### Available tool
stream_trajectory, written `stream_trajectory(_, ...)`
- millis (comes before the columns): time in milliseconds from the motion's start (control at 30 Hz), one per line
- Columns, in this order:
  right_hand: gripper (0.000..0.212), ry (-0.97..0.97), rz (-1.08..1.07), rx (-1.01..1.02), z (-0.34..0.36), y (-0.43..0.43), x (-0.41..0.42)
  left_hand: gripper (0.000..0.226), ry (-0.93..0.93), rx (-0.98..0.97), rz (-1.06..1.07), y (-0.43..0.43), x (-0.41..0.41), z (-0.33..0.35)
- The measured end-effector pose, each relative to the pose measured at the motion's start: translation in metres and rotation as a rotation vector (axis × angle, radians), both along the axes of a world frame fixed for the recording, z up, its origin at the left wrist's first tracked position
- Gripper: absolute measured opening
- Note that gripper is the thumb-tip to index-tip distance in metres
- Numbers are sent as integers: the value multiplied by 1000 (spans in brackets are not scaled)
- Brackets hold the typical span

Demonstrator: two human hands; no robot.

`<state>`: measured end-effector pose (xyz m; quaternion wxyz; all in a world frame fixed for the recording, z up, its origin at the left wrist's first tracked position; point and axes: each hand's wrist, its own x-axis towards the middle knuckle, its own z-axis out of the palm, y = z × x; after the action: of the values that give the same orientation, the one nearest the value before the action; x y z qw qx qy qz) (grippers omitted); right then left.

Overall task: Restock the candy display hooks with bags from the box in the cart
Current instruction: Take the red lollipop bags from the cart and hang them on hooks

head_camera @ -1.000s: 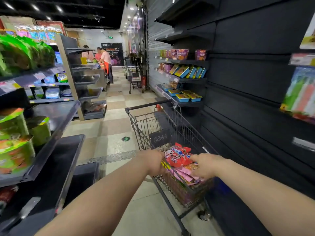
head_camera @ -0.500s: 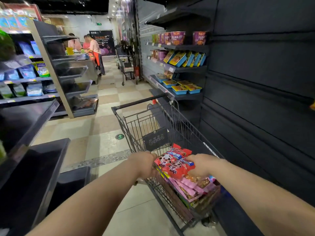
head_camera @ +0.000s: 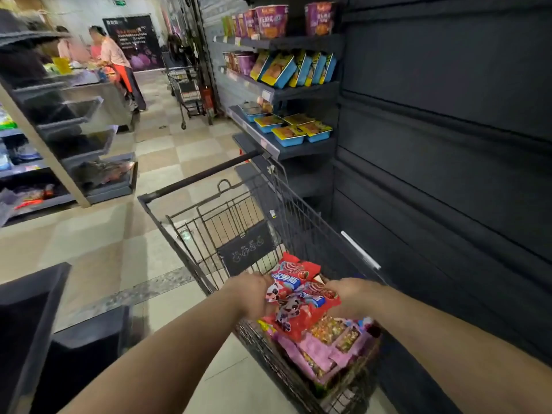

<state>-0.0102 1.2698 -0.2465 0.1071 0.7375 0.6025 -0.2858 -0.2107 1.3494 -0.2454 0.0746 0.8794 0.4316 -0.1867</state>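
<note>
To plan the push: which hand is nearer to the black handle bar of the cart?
Left. The left hand lies below the handle bar; the right hand is farther along the red bags.

Single head-worn view looks forward and down, close over the cart (head_camera: 209,186), along the aisle

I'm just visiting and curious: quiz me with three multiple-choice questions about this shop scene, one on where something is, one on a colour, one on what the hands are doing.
1. Where do the pink candy bags lie?
A. in the cart
B. on the floor
C. on a shelf

2. What colour is the top bag?
A. green
B. red
C. black

3. What are the hands doing?
A. hanging free
B. pushing the cart handle
C. gripping the red bag

Answers: 1 A, the bags sit inside the wire cart. 2 B, its wrapper is red. 3 C, the left hand and right hand clasp its two sides.
</note>
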Motion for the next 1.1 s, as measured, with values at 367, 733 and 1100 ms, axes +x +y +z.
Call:
stream_trajectory(367,57,76,-114,-77,-45,24,25,59,-7,-144,-73,82,24,-58)
stream_trajectory(733,56,177,-428,-192,-107,85,18,66,15,-289,-131,209,37,-120)
stream_trajectory(1100,89,411,-862,-197,-180,110,-16,75,66,-538,-63,271,36,-193)
